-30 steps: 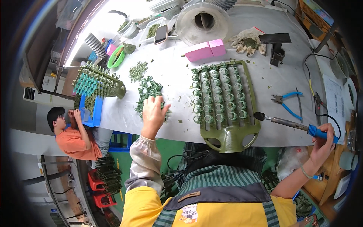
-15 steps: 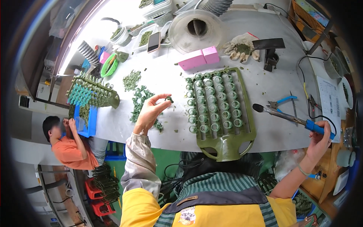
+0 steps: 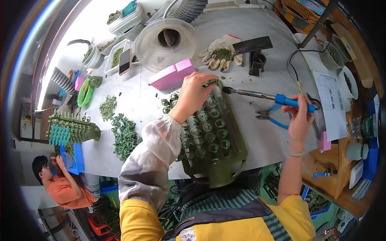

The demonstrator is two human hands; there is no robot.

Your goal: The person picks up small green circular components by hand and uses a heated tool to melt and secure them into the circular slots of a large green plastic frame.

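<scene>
My left hand (image 3: 189,96) reaches over the far end of an olive-green rack (image 3: 219,165) set with rows of green rings (image 3: 210,137). Its fingers pinch a small dark green ring-shaped piece (image 3: 210,83) at the rack's far right corner. In my right hand (image 3: 298,116) is a soldering iron (image 3: 263,94) with a blue handle and a dark, spoon-like tip. That tip points left, beside the rack's far right corner and close to my left fingertips. Part of the rack's left rows is hidden under my left hand and sleeve.
Loose green pieces (image 3: 124,136) lie left of the rack, with a paler pile (image 3: 107,107) behind. Pink blocks (image 3: 173,74), a clear funnel-like hood (image 3: 142,44), a glove (image 3: 221,52) and a black stand (image 3: 257,60) stand beyond. Blue-handled pliers (image 3: 273,116) lie right. A co-worker (image 3: 66,188) sits left.
My left hand has moved from above the loose green pieces to the rack's far right corner, carrying the small piece. The iron's tip has come closer to the rack. The whole view has shifted.
</scene>
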